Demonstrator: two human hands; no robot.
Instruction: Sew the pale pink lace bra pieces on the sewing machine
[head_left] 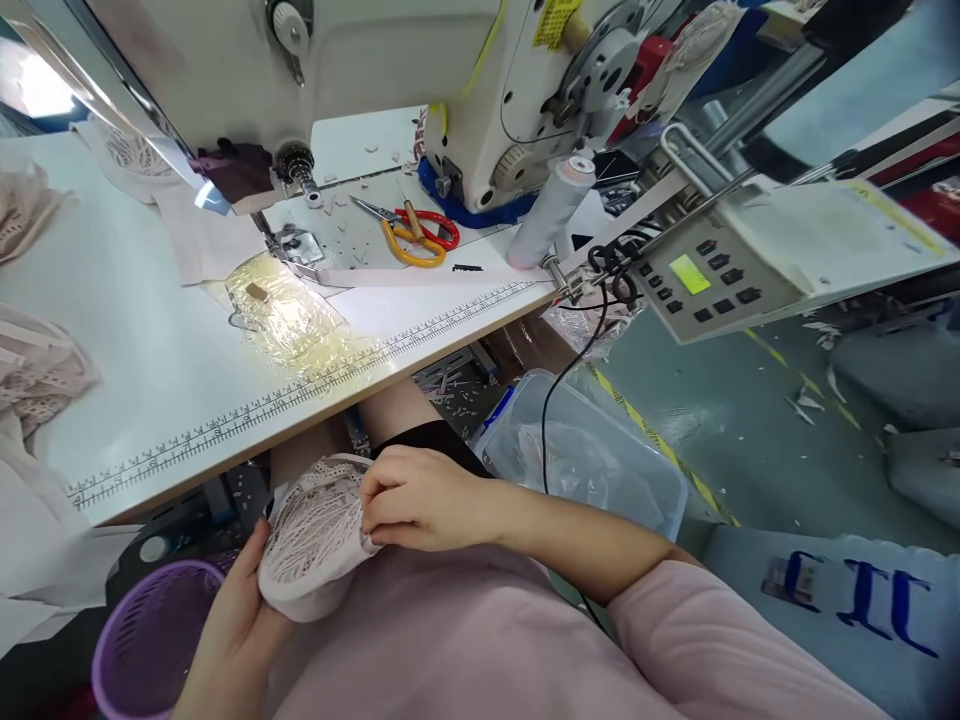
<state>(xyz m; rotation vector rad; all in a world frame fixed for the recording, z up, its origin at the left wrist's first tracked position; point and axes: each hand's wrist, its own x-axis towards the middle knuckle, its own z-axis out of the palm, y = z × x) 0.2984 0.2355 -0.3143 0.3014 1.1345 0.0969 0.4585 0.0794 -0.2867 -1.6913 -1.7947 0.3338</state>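
In my lap, below the table edge, I hold a pale pink lace cup piece point(315, 530). My left hand point(232, 620) cradles it from underneath, fingers curled round its lower edge. My right hand point(420, 497) is closed in a pinch on the piece's right edge. Both hands sit well below the white sewing table point(150, 370), whose front edge carries a printed ruler. The sewing machine point(390, 70) stands at the back of the table, its presser foot point(292, 245) over a lit patch.
Yellow and red scissors point(416, 238) lie by the machine, with a thread cone point(551, 210) to their right. Lace fabric point(34, 370) piles at the table's left. A control panel point(705, 280) juts out at right. A purple basket point(150, 640) and a clear plastic bin point(592, 460) stand on the floor.
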